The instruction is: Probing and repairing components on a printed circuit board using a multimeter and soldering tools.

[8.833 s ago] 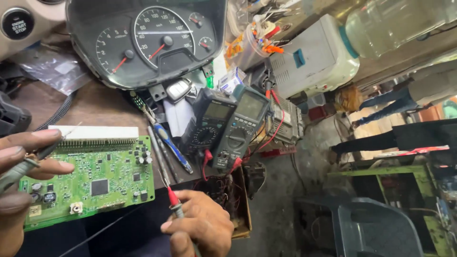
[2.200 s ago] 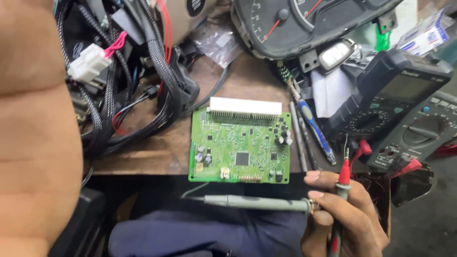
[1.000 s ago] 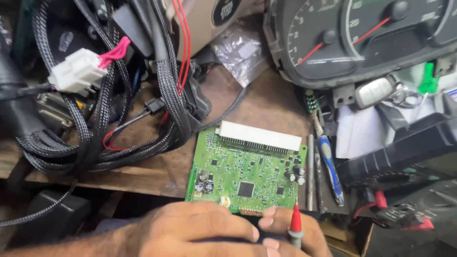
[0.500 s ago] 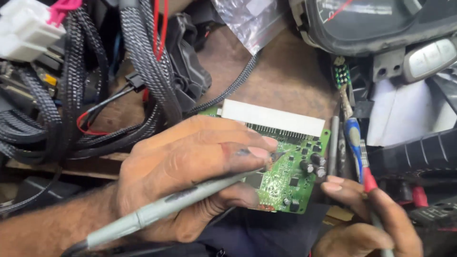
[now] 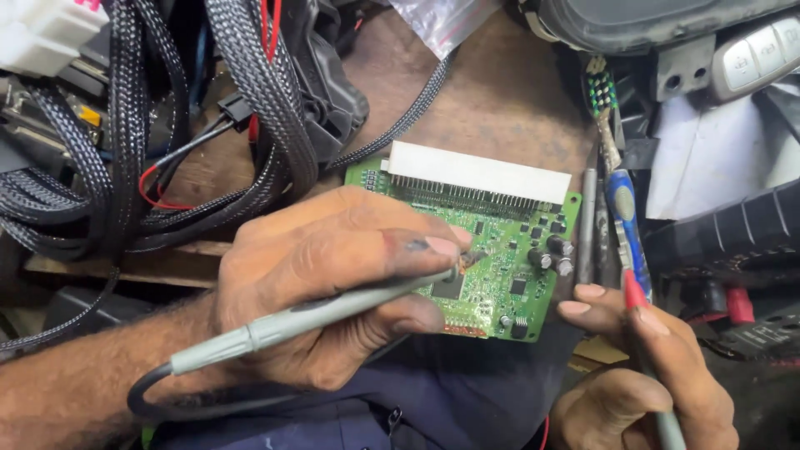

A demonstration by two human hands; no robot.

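A green circuit board (image 5: 517, 250) with a long white connector (image 5: 479, 172) lies at the front edge of a wooden bench (image 5: 492, 100). My left hand (image 5: 333, 275) covers the board's left part and grips a grey test probe (image 5: 317, 312); the probe tip touches the board near its middle. My right hand (image 5: 642, 375) is below the board's right edge, holding a red-tipped test probe (image 5: 635, 293) that points up, just off the board.
Thick black braided cable looms (image 5: 250, 108) with red wires and a white plug (image 5: 46, 33) fill the left. A blue-handled screwdriver (image 5: 625, 225) lies right of the board. A dark instrument cluster (image 5: 658, 25), a grey key fob (image 5: 754, 54) and a black case (image 5: 733, 242) crowd the right.
The view has closed in on the board. My left hand took the grey probe and set its tip on the board. My right hand keeps the red probe by the right edge.
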